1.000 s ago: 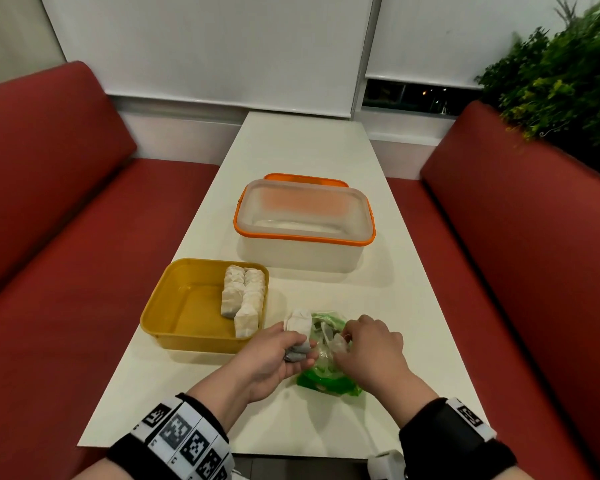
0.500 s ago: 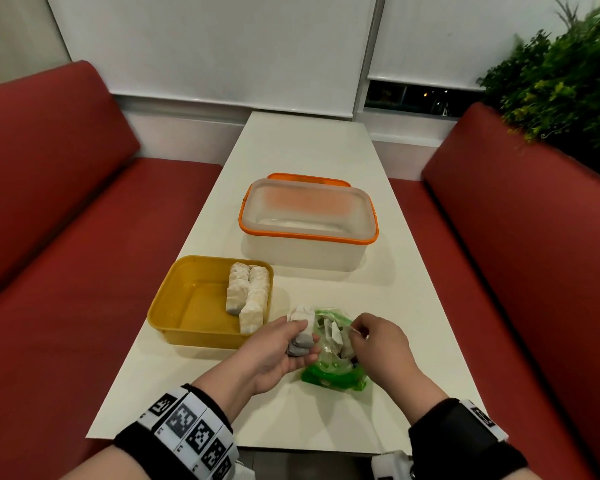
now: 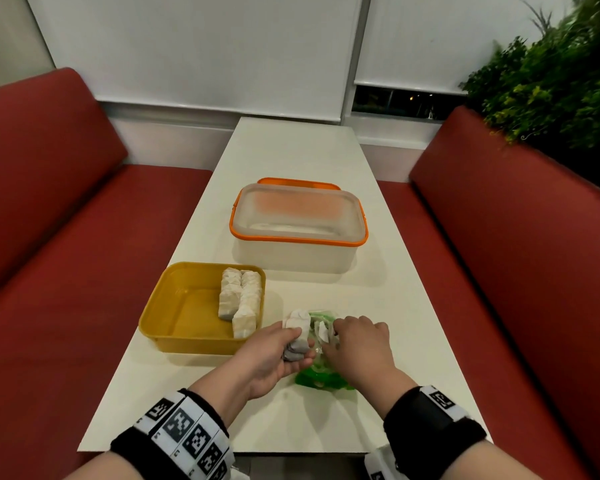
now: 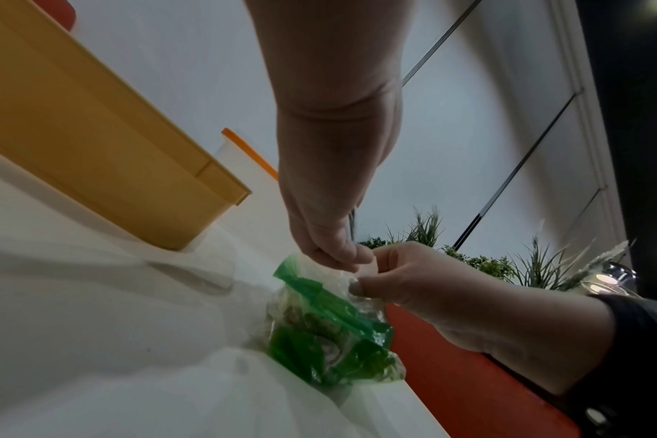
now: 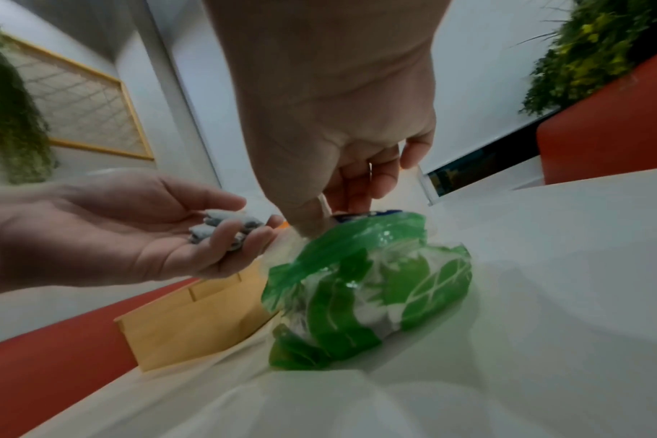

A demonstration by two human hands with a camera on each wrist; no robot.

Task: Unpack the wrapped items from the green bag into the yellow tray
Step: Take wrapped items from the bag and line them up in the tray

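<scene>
Since half a second before, the right grip had closed in over the mouth of the green bag, and the left grip had kept its hold on a wrapped item beside it; the bag and trays had not shifted.

At the bottom of the head view, both wrists wore black bands with printed markers. Just above them, low in the middle of the frame, the green bag lay on the white surface. The right grip's fingers were curled, and in the right wrist view its thumb and fingertips pinched the bag's top edge. The left grip sat just left of the bag, palm turned up, fingers curled round a pale and grey wrapped item; whether it held one or more could not be told.

Left of centre, the yellow tray stood touching the left grip's side of the scene, with two wrapped items lying side by side against its right wall. Further up the middle of the frame stood a clear box with an orange rim, an orange lid behind it. Red benches ran along both sides, and green plants filled the upper right.
</scene>
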